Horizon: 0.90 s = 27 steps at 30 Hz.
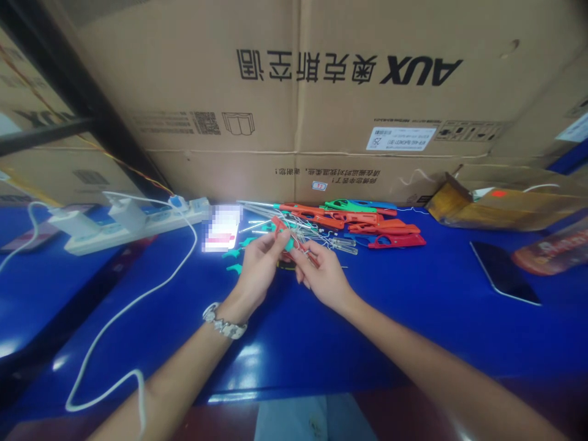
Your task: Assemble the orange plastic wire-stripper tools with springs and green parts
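Observation:
My left hand (pixel 261 262), with a metal watch on the wrist, pinches a red plastic lighter casing (pixel 278 225). A teal trigger piece (pixel 289 244) sits at its thumb tip. Close beside it, my right hand (pixel 324 272) is closed, thumb against fingers, at the near end of these parts; what it grips is mostly hidden. Behind the hands lies a pile of long-nosed lighter parts: orange casings (pixel 316 215), a green casing (pixel 342 204), a red casing (pixel 397 241), metal tubes and thin white wires. Loose teal triggers (pixel 235 268) lie left of my left hand.
A tall cardboard box (pixel 321 104) walls off the back of the blue table (pixel 395 331). At left are a lit phone (pixel 223 228), a power strip (pixel 133 231) and a trailing white cable (pixel 133 306). To the right lie a dark phone (pixel 503 272), a bottle (pixel 555 248) and an open carton (pixel 500 196).

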Each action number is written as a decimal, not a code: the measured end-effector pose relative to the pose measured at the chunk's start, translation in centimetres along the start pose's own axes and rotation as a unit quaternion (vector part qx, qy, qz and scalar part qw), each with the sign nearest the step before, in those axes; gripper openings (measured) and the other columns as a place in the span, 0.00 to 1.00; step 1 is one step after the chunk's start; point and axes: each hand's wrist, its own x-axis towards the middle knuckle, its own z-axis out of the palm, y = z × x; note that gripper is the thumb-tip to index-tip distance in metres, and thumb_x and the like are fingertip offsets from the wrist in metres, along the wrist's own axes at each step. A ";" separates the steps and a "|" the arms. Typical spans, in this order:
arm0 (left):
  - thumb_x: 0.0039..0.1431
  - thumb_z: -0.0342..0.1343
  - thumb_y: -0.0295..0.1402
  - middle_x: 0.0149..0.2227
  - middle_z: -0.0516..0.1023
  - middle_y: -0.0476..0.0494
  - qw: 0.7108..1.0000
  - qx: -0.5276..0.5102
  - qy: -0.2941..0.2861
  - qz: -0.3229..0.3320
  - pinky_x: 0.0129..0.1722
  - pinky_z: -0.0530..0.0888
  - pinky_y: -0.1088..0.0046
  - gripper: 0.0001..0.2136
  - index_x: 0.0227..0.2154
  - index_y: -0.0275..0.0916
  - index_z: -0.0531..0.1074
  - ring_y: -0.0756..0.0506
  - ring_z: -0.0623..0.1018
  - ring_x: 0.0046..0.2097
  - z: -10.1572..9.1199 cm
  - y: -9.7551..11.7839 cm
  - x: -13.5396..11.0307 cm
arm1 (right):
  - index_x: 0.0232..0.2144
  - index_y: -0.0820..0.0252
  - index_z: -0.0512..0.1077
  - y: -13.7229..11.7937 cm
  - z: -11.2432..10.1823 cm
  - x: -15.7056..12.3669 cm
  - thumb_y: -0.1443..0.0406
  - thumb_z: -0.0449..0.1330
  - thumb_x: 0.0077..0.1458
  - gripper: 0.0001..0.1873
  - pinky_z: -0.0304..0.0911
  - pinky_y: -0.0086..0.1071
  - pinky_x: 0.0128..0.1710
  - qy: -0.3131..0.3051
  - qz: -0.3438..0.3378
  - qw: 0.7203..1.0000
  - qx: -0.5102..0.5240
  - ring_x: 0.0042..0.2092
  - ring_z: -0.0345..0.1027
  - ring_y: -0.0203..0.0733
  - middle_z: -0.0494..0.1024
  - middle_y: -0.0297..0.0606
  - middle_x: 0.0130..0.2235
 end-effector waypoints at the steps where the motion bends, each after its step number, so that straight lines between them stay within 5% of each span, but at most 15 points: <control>1: 0.53 0.67 0.44 0.27 0.76 0.48 1.000 0.008 0.003 0.002 0.31 0.70 0.77 0.15 0.29 0.35 0.77 0.52 0.71 0.29 0.0 0.0 0.0 | 0.30 0.57 0.66 0.0 0.0 0.0 0.45 0.59 0.58 0.22 0.51 0.26 0.18 0.001 -0.001 1.000 0.000 0.17 0.56 0.30 0.68 0.27 0.19; 14: 0.53 0.68 0.40 0.29 0.79 0.48 0.995 0.078 -0.064 0.023 0.36 0.75 0.76 0.12 0.28 0.35 0.77 0.52 0.76 0.31 -1.0 1.1 -0.1 | 0.31 0.58 0.65 -0.3 -0.5 0.1 0.47 0.59 0.59 0.21 0.49 0.24 0.17 -0.008 -0.013 0.998 0.059 0.16 0.54 0.27 0.67 0.24 0.17; 27: 0.55 0.67 0.39 0.31 0.77 0.51 0.994 0.014 -0.098 0.048 0.34 0.78 0.78 0.14 0.29 0.36 0.69 0.53 0.77 0.30 -0.9 1.1 -0.1 | 0.34 0.57 0.65 -0.1 -0.4 0.2 0.52 0.62 0.59 0.16 0.50 0.22 0.18 -0.011 -0.040 0.991 0.125 0.18 0.54 0.26 0.66 0.22 0.20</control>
